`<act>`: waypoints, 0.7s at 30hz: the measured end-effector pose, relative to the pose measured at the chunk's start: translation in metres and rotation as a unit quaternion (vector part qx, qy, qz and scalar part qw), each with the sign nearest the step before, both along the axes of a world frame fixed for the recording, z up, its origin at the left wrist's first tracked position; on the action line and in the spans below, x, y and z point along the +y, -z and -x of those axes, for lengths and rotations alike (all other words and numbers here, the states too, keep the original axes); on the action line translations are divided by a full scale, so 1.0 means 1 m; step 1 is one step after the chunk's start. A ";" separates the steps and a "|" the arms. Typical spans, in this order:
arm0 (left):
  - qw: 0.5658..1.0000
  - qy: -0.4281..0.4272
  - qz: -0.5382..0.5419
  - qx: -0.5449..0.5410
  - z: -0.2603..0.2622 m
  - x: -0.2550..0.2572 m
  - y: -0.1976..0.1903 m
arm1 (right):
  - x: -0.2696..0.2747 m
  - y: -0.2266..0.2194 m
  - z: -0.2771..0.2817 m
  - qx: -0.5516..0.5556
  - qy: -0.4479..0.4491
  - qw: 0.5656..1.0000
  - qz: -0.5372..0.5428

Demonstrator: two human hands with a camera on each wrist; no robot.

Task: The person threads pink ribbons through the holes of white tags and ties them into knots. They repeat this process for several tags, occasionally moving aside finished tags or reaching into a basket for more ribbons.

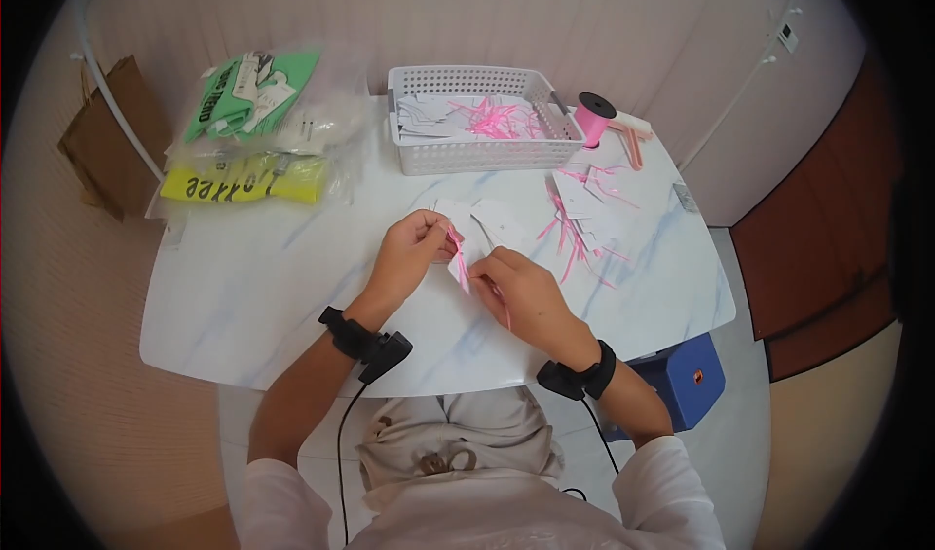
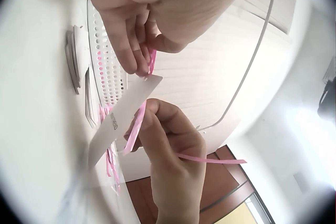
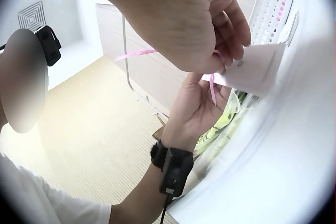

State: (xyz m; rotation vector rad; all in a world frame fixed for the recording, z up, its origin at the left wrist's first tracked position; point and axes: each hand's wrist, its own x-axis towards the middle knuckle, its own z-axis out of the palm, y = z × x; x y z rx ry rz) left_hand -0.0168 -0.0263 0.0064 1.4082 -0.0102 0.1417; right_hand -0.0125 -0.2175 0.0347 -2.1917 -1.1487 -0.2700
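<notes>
Over the near middle of the table, a white card tag (image 2: 123, 116) with small print hangs tilted between both hands. A pink ribbon (image 2: 136, 127) runs at the tag's upper end. My left hand (image 1: 414, 243) pinches the ribbon close to the tag's corner. With thumb and fingertips, my right hand (image 1: 529, 295) pinches another stretch of the ribbon, and a loose tail (image 2: 212, 160) sticks out past its fingers. The ribbon's passage through the tag is hidden by the fingers. Just beyond the hands lie loose white cards (image 1: 499, 221) on the table.
A white perforated basket (image 1: 487, 157) at the back holds cards and pink ribbons. Beside it stand a pink ribbon spool (image 1: 592, 127) and pinkish tools (image 1: 635, 149). Ribboned tags (image 1: 579, 200) lie at right. Bagged green (image 1: 248, 97) and yellow (image 1: 243, 182) items occupy the left.
</notes>
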 end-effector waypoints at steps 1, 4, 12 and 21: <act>1.000 0.011 -0.002 0.016 0.002 -0.001 -0.003 | 0.000 0.000 0.005 -0.010 0.010 1.000 -0.005; 0.998 0.042 -0.036 0.002 0.008 -0.007 -0.011 | -0.004 0.000 0.014 -0.036 0.005 0.999 -0.005; 0.999 -0.023 0.012 -0.039 0.031 -0.035 -0.023 | -0.020 -0.011 0.034 -0.083 0.036 0.995 -0.034; 0.988 0.047 0.146 0.012 0.061 -0.041 -0.043 | -0.044 -0.009 0.037 0.176 -0.049 0.969 -0.167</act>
